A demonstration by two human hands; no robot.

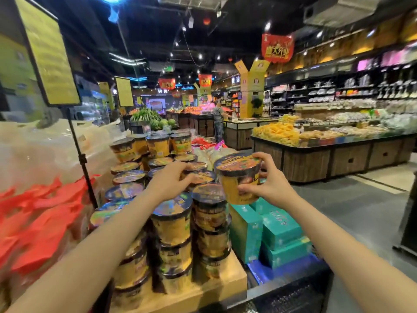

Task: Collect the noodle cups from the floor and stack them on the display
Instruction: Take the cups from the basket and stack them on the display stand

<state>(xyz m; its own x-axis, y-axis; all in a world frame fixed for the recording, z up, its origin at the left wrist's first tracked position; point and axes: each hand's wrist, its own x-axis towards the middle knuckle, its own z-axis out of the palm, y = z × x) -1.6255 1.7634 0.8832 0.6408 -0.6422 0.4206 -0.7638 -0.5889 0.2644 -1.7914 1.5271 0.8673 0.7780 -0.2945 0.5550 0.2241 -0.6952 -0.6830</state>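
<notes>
My right hand (pixel 269 179) grips a yellow noodle cup (pixel 239 175) with a dark lid, held tilted in the air just right of the display. Thumb and fingers curl round the cup's rim and side. The display (pixel 222 282) is a wooden platform bearing several stacks of matching noodle cups (pixel 172 224). My left hand (pixel 170 180) reaches over the stacks, fingers curved on the lid of a cup (pixel 203 176) in the middle row. The floor cups are out of view.
Teal boxes (pixel 277 231) stand right of the display, below the held cup. A sign on a black stand (pixel 82 159) rises at the left beside red and clear bags (pixel 38 211). Produce counters (pixel 327 159) line the aisle at the right; a person (pixel 218 119) stands far back.
</notes>
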